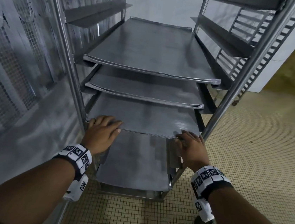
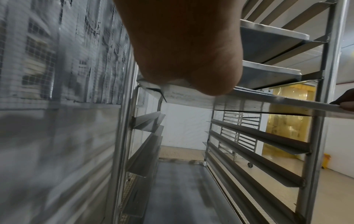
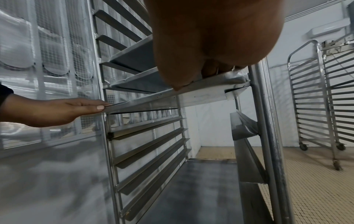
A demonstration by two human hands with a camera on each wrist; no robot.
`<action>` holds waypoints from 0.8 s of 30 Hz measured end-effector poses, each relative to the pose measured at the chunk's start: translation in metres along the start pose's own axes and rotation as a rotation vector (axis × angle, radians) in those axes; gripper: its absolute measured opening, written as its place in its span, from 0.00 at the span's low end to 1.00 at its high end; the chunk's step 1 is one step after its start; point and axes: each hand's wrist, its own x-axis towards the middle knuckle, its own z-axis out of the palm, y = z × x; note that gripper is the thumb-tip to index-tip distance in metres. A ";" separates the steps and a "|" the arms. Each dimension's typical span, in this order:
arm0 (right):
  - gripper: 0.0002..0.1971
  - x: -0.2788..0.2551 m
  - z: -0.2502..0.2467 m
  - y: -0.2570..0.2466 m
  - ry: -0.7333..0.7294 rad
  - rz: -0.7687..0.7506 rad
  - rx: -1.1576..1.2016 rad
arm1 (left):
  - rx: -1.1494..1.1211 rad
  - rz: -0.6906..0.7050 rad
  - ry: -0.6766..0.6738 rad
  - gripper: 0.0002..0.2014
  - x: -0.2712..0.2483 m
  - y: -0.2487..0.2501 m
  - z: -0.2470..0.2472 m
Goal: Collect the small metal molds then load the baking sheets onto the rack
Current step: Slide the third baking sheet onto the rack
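From the head view, I've got both hands on the front edge of a baking sheet (image 1: 142, 118) that sits on the third loaded level of the rack (image 1: 69, 62). My left hand (image 1: 102, 134) lies over the left corner, fingers flat on top and thumb against the front edge. My right hand (image 1: 190, 146) is at the right corner, fingers curled over the lip. Two more sheets sit on the runners above, another one down low. Tiled floor (image 1: 249, 151) to the right.

Left wrist cam: mostly my palm (image 2: 184, 50) pressed on the sheet's edge (image 2: 258, 100), can't really see my fingers there.

Right wrist cam: my palm (image 3: 206, 39) on top of the sheet's corner (image 3: 220, 81), fingers wrapped on the rim. My left hand (image 3: 57, 110) pinches the far end. A second rack (image 3: 321, 98) stands well apart.
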 end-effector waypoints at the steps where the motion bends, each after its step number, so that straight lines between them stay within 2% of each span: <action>1: 0.19 0.006 0.003 0.001 0.009 -0.003 0.001 | -0.002 -0.001 0.003 0.27 0.006 -0.002 0.002; 12: 0.20 0.061 0.023 0.011 -0.006 0.023 -0.031 | 0.011 0.017 0.030 0.25 0.058 -0.026 0.018; 20: 0.20 0.072 0.022 0.010 -0.011 0.035 -0.007 | 0.001 0.017 0.106 0.23 0.067 -0.025 0.021; 24: 0.20 0.072 0.024 0.011 0.006 0.023 0.000 | -0.005 0.005 0.087 0.23 0.067 -0.025 0.022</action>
